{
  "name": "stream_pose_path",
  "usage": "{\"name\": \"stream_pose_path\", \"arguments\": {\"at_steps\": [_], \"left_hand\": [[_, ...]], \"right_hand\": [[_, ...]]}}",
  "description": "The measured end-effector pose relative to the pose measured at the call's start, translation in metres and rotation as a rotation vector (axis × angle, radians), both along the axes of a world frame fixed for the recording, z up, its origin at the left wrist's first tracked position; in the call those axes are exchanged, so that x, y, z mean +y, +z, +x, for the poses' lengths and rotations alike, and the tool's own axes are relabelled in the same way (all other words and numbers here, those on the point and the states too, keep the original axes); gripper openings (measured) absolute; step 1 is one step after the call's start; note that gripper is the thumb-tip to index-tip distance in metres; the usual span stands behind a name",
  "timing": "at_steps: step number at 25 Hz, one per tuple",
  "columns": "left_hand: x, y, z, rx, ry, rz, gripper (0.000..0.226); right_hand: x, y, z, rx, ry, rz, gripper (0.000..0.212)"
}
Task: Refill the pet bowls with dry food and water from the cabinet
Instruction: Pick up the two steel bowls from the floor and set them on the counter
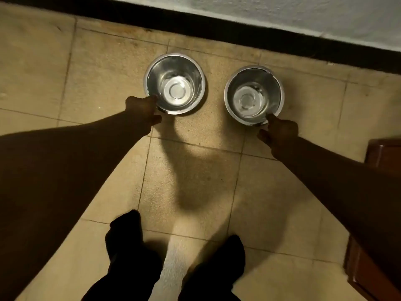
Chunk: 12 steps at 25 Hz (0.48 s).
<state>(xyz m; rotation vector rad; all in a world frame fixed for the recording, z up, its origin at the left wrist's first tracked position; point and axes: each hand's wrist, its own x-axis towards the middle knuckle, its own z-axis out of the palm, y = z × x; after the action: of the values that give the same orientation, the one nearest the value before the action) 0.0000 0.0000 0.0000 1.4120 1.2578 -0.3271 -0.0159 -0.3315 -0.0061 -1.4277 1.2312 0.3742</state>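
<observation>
Two steel bowls are seen on the tiled floor point(91, 68), near the dark skirting point(238, 35) at the foot of the far wall; the left bowl point(175, 83) and the right bowl point(253, 95) stand apart, a strip of bare tile between them; both appear empty, no dry food being visible and no water that can be told from the shine of the metal. The task is therefore judged to be at its start; neither filling has been done, and food and water are yet to be fetched.

The left hand point(141, 108) is closed on the near-left rim of the left bowl, the fingertips pinching its edge; the right hand point(281, 130) is likewise pinched on the near rim of the right bowl; whether either bowl has been raised off the floor cannot be told.

A piece of brown wooden furniture point(382, 153) is seen at the right edge, possibly the cabinet, though this is not certain; the person's dark feet point(130, 242) are planted near, well clear of the bowls; nothing is seen to block the way, only dim light and heavy shadow.
</observation>
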Motion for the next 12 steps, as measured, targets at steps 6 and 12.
{"name": "stream_pose_path", "arguments": {"at_steps": [6,12], "left_hand": [[-0.004,-0.019,0.015,-0.022,-0.113,0.017,0.039],[0.008,-0.011,0.011,-0.064,-0.085,0.047,0.025]], "right_hand": [[-0.007,-0.024,0.013,0.006,0.042,0.012,0.022],[-0.007,-0.022,0.016,-0.003,0.025,-0.063,0.037]]}}
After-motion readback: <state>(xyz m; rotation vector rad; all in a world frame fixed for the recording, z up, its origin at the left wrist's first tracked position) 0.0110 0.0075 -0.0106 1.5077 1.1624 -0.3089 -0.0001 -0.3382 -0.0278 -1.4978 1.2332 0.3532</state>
